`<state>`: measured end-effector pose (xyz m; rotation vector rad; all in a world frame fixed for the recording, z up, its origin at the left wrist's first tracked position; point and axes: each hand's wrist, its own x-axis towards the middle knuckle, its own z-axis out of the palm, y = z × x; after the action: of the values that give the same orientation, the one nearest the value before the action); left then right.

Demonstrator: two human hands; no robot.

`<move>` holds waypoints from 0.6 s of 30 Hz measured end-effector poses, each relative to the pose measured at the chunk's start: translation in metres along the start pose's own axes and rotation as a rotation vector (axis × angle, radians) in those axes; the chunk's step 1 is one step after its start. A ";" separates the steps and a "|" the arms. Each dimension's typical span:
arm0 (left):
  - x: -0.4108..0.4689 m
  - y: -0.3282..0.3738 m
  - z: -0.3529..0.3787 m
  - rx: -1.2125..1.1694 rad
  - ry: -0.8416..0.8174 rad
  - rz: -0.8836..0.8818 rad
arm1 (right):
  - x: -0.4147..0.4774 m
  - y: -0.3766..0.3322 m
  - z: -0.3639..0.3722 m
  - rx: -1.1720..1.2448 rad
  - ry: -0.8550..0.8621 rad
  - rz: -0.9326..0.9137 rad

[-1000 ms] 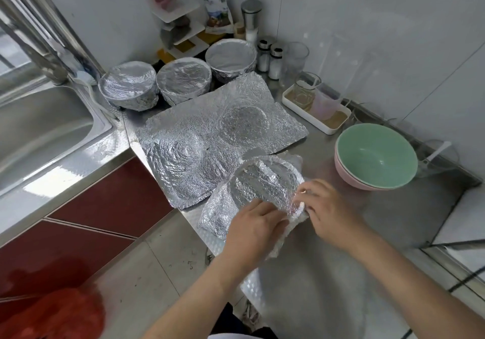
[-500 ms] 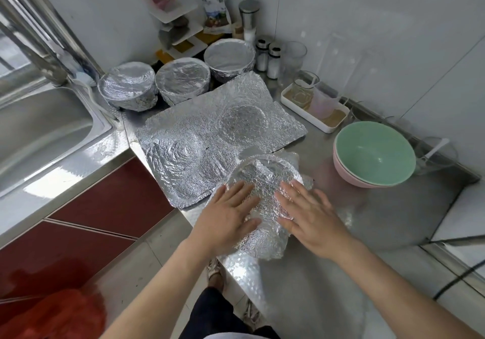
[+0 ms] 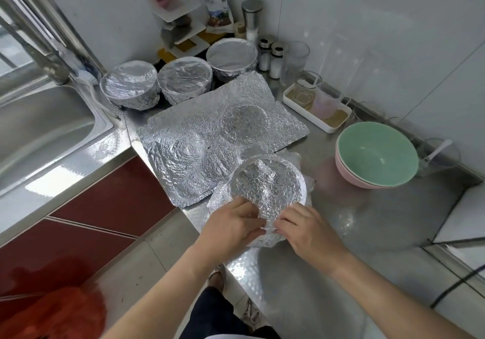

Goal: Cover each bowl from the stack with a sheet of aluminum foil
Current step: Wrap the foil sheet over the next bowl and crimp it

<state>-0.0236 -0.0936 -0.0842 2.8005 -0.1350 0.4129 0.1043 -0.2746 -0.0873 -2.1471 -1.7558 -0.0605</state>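
Both hands bare: left hand (image 3: 231, 224), right hand (image 3: 304, 229). Left forearm (image 3: 162, 290) and right forearm (image 3: 380, 286) uncovered from the wrist to the near edge of view. Near bottom centre: dark trousers (image 3: 210, 315), navy or black, can't tell which. Thin strip of white garment (image 3: 225, 336) at the very bottom edge, above the trousers. Just left of the counter edge, a foot (image 3: 215, 278) in what looks like an open sandal, blurred

Four foil-covered bowls: sink-side bowl (image 3: 130, 84), middle bowl (image 3: 185, 77), far bowl (image 3: 231, 55), near bowl (image 3: 267, 181). Two bare bowls, nested: green bowl (image 3: 378, 152), pink bowl (image 3: 349, 178). One flat foil sheet (image 3: 199, 133). Two shakers: left shaker (image 3: 264, 52), right shaker (image 3: 276, 60). Two hands: left hand (image 3: 231, 225), right hand (image 3: 307, 229).
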 end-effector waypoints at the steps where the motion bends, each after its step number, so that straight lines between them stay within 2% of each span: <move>1: 0.001 0.002 0.001 0.022 0.008 0.020 | 0.000 0.000 0.001 -0.024 0.000 -0.010; 5: 0.004 0.014 0.009 0.101 0.034 0.049 | 0.003 0.005 -0.004 -0.083 -0.010 -0.018; 8: 0.013 0.027 0.018 0.122 0.058 -0.038 | 0.005 0.013 -0.013 -0.099 -0.043 0.016; 11: 0.023 0.037 0.023 0.078 0.019 -0.140 | 0.007 0.020 -0.023 -0.105 -0.092 0.143; 14: 0.027 0.036 0.016 -0.025 -0.019 -0.182 | 0.004 0.021 -0.031 -0.004 -0.087 0.275; 18: 0.014 0.016 0.000 -0.050 -0.024 -0.190 | 0.001 0.007 -0.023 0.104 -0.071 0.279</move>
<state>-0.0122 -0.1098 -0.0757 2.7380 0.1133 0.3255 0.1158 -0.2818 -0.0670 -2.3181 -1.4444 0.1764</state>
